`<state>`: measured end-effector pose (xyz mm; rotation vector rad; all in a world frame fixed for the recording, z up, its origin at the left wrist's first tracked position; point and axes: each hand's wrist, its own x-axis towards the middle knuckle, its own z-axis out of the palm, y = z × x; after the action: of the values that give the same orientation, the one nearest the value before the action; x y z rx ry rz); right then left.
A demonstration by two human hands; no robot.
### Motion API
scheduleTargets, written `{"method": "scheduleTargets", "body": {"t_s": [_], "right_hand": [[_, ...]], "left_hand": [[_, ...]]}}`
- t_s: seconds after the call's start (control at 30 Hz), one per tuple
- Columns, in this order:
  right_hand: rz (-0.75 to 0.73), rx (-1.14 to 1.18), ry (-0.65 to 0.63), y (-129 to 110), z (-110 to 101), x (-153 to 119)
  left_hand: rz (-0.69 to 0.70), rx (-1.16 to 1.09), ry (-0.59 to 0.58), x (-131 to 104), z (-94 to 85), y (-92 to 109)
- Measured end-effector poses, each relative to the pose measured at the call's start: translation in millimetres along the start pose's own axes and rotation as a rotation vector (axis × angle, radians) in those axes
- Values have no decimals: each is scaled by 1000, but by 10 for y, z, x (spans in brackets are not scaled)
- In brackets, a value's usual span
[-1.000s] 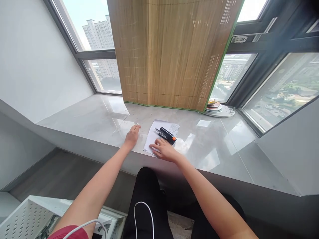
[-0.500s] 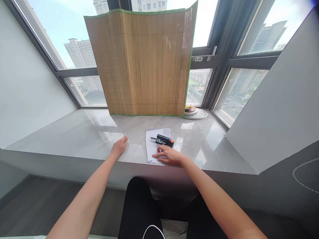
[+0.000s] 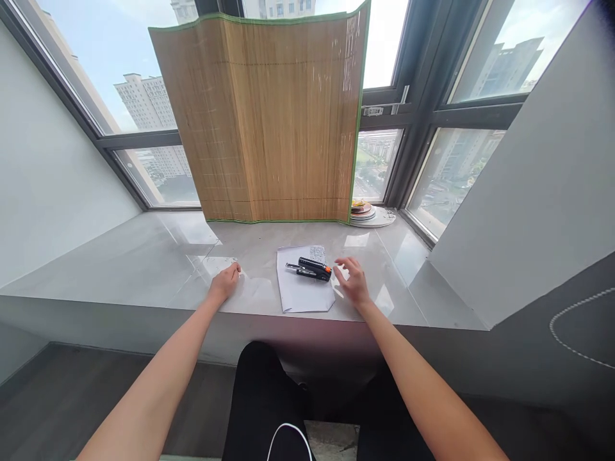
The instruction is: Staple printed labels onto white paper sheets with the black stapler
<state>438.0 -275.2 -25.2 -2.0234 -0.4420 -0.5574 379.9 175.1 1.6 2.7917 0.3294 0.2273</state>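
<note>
Two bare hands at a glossy grey stone window-ledge surface (image 3: 144, 256), high above a city.

A ribbed bamboo screen with green edging (image 3: 269, 121) stands folded against dark-framed windows; stacked round plates (image 3: 372, 214) sit at its right foot. A white paper sheet (image 3: 305, 291) lies flat near the front edge, carrying a black stapler with an orange tip (image 3: 312, 269). The right hand (image 3: 354, 282) hovers just right of the stapler, fingers spread, holding nothing. The left hand (image 3: 225, 283) rests loosely curled on the surface, well left of the sheet.
</note>
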Motion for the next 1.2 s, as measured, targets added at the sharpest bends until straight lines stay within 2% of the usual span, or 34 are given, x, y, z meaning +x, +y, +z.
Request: {"method": "scheduleTargets", "body": {"t_s": [0.03,0.1,0.2,0.27,0.37,0.6,0.7,0.77,0.83,1.03,1.1,1.2], "right_hand": [[-99,-41,-91,-50,44,6],[-186,-115,-260,-113,124,39],[-159,-164,-422,-77,208,132],[-106,-144,-430,3,232,192],[21,-16,-294,119,204,226],[354,415,245,222,9,215],[469,588,411,287,-17,267],[507,639,452,342,-17,302],[525,648,462,387,-9,326],[518,634,444,402,6,333],[530,634,419,382,-3,322],[527,623,386,353,-12,307]], "left_hand": [[-2,-1,-1,-7,-4,8],[-4,2,0,-17,-11,22],[-2,21,6,-18,-16,27],[-4,30,7,-12,-12,19],[-4,29,5,-3,-1,4],[15,13,18,-25,3,4],[30,43,19,-43,-1,-7],[86,79,21,-43,2,36],[189,106,8,-17,14,173],[472,59,-176,248,117,985],[502,24,-249,348,165,1159],[467,-16,-353,419,235,1238]]}}
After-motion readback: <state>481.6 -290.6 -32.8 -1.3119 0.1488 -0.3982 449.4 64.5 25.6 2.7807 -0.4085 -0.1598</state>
